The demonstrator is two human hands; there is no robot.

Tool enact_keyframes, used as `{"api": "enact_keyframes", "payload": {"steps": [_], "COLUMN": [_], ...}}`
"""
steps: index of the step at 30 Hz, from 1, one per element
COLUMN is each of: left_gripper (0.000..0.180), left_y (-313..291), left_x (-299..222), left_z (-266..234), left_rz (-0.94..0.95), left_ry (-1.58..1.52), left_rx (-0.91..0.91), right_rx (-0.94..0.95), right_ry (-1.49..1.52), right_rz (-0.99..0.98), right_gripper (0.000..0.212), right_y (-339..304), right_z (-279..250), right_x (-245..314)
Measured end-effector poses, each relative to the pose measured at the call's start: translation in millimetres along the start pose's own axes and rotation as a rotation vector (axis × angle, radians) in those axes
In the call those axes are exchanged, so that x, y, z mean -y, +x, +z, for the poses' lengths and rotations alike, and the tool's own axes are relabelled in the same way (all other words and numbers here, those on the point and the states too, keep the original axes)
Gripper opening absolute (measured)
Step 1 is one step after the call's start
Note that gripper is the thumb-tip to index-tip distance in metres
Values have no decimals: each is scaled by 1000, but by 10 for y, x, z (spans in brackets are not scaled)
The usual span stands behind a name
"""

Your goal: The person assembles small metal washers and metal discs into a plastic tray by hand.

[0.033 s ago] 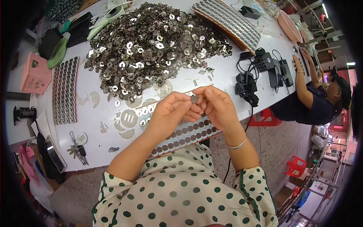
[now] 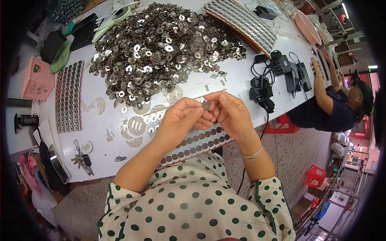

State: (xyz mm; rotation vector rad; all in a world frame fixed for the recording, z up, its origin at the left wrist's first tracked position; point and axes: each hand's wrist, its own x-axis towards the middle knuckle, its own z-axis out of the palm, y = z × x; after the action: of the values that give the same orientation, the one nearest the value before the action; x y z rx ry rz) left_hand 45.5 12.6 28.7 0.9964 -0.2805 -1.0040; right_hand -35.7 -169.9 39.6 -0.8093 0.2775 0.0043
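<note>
We held a small metal disc (image 2: 206, 105) up between our two hands, above the panel of round cells (image 2: 193, 151) at the near edge of the counter (image 2: 241, 78). The thumb and forefinger of our left hand (image 2: 176, 122) were pinched together on the disc's left edge; the fingers of our right hand (image 2: 234, 116) met its opposite side, curled close, though we could not tell whether they clamped it or merely steadied it. For sound handling, we judged that the piece was best gripped by its rim with light, even pressure, its face left uncovered for inspection, and that any thin layers were best parted by a sliding thumb rather than by bending. Keeping the work over the panel and short of the heap of metal pieces (image 2: 157, 52) seemed prudent, since a dropped disc could have been lost among its like. Our left forearm slanted up and inward; our right rose more steeply, a bracelet (image 2: 251, 154) at its wrist. Both wrists turned toward each other, and the fingertips converged in front of our torso.
</note>
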Motion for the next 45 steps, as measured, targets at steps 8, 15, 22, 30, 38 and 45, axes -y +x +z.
{"api": "enact_keyframes", "payload": {"steps": [8, 15, 22, 30, 38, 45], "left_gripper": [19, 37, 48, 46, 46, 42], "left_y": [-99, -205, -232, -225, -224, -247], "left_x": [138, 369, 539, 614, 688, 688], "left_z": [157, 253, 345, 377, 360, 377], "left_rz": [-51, 602, 593, 585, 627, 661], "left_ry": [68, 1326, 1652, 1735, 1783, 1818], "left_rx": [45, 143, 200, 151, 130, 123], "right_rx": [-70, -225, -167, -87, -198, -134], "right_ry": [-268, -966, -1130, -1205, -1265, -1449], "right_rz": [-16, -4, -45, -195, -255, -289], "right_gripper": [12, 13, 11, 15, 21, 19], "right_y": [-300, -444, -371, -339, -377, -386], "right_z": [-189, -582, -609, -620, -657, -537], "right_x": [46, 234, 246, 174, 113, 107]}}
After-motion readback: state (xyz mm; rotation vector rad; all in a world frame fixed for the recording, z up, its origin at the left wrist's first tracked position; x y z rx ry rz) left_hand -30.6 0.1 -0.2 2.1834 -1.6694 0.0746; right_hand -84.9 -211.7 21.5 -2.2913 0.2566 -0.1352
